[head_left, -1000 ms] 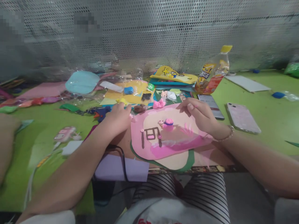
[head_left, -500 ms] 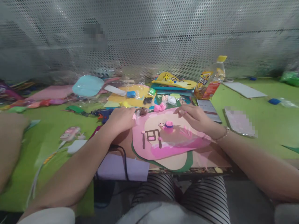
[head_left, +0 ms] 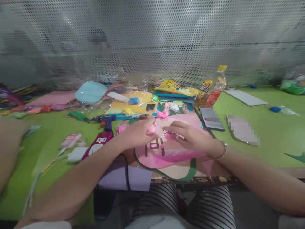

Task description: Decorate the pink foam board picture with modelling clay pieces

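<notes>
My left hand [head_left: 138, 133] is closed around a lump of pink modelling clay [head_left: 151, 129] in clear plastic, above the upper left of a pink craft board [head_left: 176, 160]. Just right of it, my right hand [head_left: 189, 136] is over the board, fingers stretched toward the plastic and apart, with nothing visibly held. Beneath those fingers, the pink and purple clay snail is mostly hidden. A brown clay frame [head_left: 154, 145] lies flat on the board. Under the pink board sits a cream and green sheet [head_left: 183, 170].
Behind the board lie loose pink clay [head_left: 162, 113], a blue clay packet [head_left: 133, 100] and a yellow craft piece [head_left: 176, 88]. A bottle [head_left: 211, 89] stands behind right, near a phone [head_left: 212, 118]. Left are a glue gun [head_left: 108, 121] and a magenta power strip [head_left: 98, 143]. Another person's arm [head_left: 10, 149] rests far left.
My left hand has moved right over the board, bringing the wrapped pink clay along. My right hand has come down and slightly left, now covering the snail.
</notes>
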A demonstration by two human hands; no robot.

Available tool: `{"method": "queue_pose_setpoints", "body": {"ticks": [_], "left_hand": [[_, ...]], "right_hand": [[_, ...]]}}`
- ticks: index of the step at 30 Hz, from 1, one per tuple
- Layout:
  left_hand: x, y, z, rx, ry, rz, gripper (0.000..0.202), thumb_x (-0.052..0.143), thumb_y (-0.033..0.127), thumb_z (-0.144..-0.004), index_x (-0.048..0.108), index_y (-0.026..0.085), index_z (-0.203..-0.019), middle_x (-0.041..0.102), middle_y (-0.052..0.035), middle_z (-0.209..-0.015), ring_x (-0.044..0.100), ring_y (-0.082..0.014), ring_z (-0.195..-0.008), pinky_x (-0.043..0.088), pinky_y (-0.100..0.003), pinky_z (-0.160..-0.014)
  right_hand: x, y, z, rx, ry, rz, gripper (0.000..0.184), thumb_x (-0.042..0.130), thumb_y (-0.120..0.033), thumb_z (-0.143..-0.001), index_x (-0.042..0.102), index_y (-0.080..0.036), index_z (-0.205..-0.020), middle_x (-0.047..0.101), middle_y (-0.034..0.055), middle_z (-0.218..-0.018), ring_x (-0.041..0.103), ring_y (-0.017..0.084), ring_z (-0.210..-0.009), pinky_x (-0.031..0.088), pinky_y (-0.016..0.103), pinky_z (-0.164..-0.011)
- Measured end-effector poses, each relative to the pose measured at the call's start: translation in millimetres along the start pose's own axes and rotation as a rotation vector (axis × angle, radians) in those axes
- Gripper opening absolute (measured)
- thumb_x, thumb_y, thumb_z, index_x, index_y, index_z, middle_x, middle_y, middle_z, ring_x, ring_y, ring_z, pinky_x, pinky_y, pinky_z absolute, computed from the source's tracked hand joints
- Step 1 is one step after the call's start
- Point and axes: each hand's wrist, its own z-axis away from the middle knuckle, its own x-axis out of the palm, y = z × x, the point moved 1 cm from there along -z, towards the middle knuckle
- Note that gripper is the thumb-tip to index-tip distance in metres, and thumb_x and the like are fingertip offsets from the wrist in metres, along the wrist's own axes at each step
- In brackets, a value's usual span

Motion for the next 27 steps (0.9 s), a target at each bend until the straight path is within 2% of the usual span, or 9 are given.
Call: {"method": "queue_pose_setpoints", "body": {"ticks": [7, 10, 12, 15, 17, 20, 22, 23, 27], "left_hand": [[6.0, 8, 5, 0.051, -0.04, 0.061, 0.044, 0.053, 0.05, -0.076, 0.049, 0.021, -0.109, 0.064, -0.0071, -0.106, 0.061, -0.0268, -0.091, 0.04, -0.031, -0.065], [10.5, 18, 8, 0.033, -0.029, 0.051, 0.042, 0.051, 0.055, -0.076, 0.053, 0.02, -0.098, 0.066, -0.0076, -0.093, 0.061, -0.0262, -0.083, 0.039, -0.031, -0.061], [12.6, 26, 11, 0.055, 0.007, 0.076, 0.037, 0.051, 0.051, -0.078, 0.054, 0.018, -0.094, 0.065, -0.0081, -0.089, 0.061, -0.0249, -0.083, 0.039, -0.031, -0.061], [10.8, 30, 13, 0.123, 0.055, 0.182, 0.025, 0.055, 0.038, -0.076, 0.053, 0.018, -0.09, 0.064, -0.0062, -0.089, 0.059, -0.0214, -0.081, 0.041, -0.03, -0.063], [6.3, 24, 12, 0.115, 0.08, 0.281, 0.026, 0.058, 0.034, -0.071, 0.051, 0.018, -0.09, 0.062, -0.0042, -0.086, 0.057, -0.0197, -0.077, 0.041, -0.03, -0.063], [-0.9, 10, 6, 0.125, 0.106, 0.489, 0.034, 0.061, 0.035, -0.069, 0.052, 0.018, -0.097, 0.061, -0.0039, -0.09, 0.057, -0.0195, -0.081, 0.043, -0.031, -0.07], [-2.6, 4, 3, 0.211, 0.015, 0.674, 0.029, 0.06, 0.037, -0.071, 0.056, 0.018, -0.092, 0.063, -0.0032, -0.09, 0.058, -0.0191, -0.085, 0.044, -0.032, -0.076], [-2.5, 3, 2, 0.223, -0.028, 0.76, 0.029, 0.06, 0.038, -0.07, 0.058, 0.018, -0.09, 0.063, -0.003, -0.09, 0.058, -0.019, -0.085, 0.044, -0.031, -0.076], [5.0, 7, 2, 0.17, -0.235, 1.126, 0.033, 0.066, 0.043, -0.064, 0.059, 0.017, -0.083, 0.063, -0.0024, -0.075, 0.056, -0.0153, -0.069, 0.042, -0.027, -0.061]], "right_hand": [[0, -13, 0, -0.01, 0.036, -0.026, 0.036, 0.043, -0.01, -0.083, 0.05, -0.015, -0.118, 0.059, 0.0124, -0.102, 0.056, 0.022, -0.093, 0.052, 0.039, -0.077], [3, -22, -1, -0.065, -0.017, 0.064, 0.031, 0.04, -0.009, -0.083, 0.052, -0.011, -0.111, 0.061, 0.015, -0.098, 0.058, 0.024, -0.086, 0.053, 0.04, -0.071], [6, -30, -2, -0.128, -0.039, 0.148, 0.03, 0.036, -0.006, -0.082, 0.053, -0.008, -0.108, 0.061, 0.0185, -0.102, 0.059, 0.025, -0.085, 0.053, 0.041, -0.069], [6, -35, -2, -0.169, -0.03, 0.204, 0.038, 0.032, -0.002, -0.081, 0.05, -0.007, -0.114, 0.058, 0.0201, -0.112, 0.059, 0.025, -0.092, 0.053, 0.04, -0.072], [2, -32, -3, -0.131, 0.011, 0.191, 0.04, 0.035, -0.003, -0.082, 0.048, -0.011, -0.119, 0.058, 0.0171, -0.11, 0.058, 0.025, -0.097, 0.053, 0.04, -0.075], [-9, -21, -8, -0.017, 0.179, 0.158, 0.04, 0.048, -0.012, -0.084, 0.046, -0.018, -0.124, 0.055, 0.0142, -0.113, 0.054, 0.025, -0.104, 0.051, 0.041, -0.084], [-15, -16, -15, -0.006, 0.256, 0.131, 0.046, 0.057, -0.02, -0.083, 0.044, -0.021, -0.127, 0.05, 0.0139, -0.12, 0.05, 0.026, -0.111, 0.05, 0.042, -0.086], [-17, -16, -21, -0.02, 0.239, 0.104, 0.046, 0.059, -0.022, -0.082, 0.046, -0.023, -0.126, 0.049, 0.0131, -0.122, 0.049, 0.026, -0.113, 0.05, 0.042, -0.087], [-18, -22, -42, -0.094, 0.113, -0.076, 0.021, 0.058, -0.025, -0.085, 0.059, -0.022, -0.106, 0.059, 0.008, -0.104, 0.056, 0.019, -0.099, 0.05, 0.036, -0.082]]}}
